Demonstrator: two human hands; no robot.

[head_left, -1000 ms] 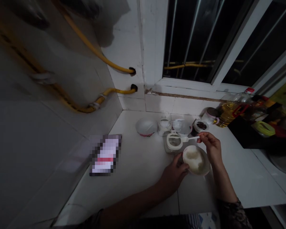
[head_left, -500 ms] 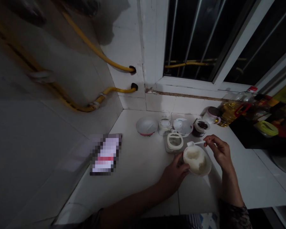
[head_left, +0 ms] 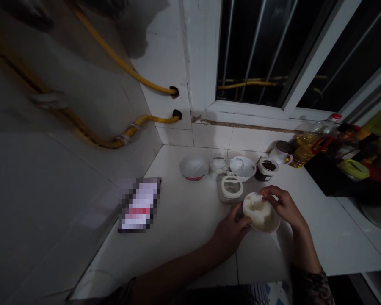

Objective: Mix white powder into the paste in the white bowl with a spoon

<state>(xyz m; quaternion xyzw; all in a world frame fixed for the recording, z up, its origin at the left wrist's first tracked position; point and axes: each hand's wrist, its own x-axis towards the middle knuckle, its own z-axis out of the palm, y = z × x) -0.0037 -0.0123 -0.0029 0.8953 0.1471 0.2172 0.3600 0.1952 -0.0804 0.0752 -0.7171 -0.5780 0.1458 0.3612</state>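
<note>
My left hand (head_left: 233, 226) grips the near-left rim of a white bowl (head_left: 275, 224), which tips slightly above the counter. Pale powder or fine grains (head_left: 257, 212) lie in it, with a hollow on the surface. Over the bowl's upper right side is my right hand (head_left: 281, 205), its fingers pinched on a small white spoon whose bowl end blends into the pale contents. Just behind the bowl stands a clear square jar with a white flip lid (head_left: 231, 187).
Behind are a white bowl (head_left: 194, 168), a glass jar (head_left: 218, 168), another bowl (head_left: 249, 168) and a dark-filled jar (head_left: 267, 169). A lidded mug (head_left: 280, 152) and oil bottle (head_left: 307, 148) stand right. A blurred-out phone (head_left: 139, 205) lies left; yellow pipes (head_left: 127, 137) run along the wall.
My right hand has moved left and over the bowl, bringing the spoon from above the rim down into the contents. My left hand keeps its hold on the bowl.
</note>
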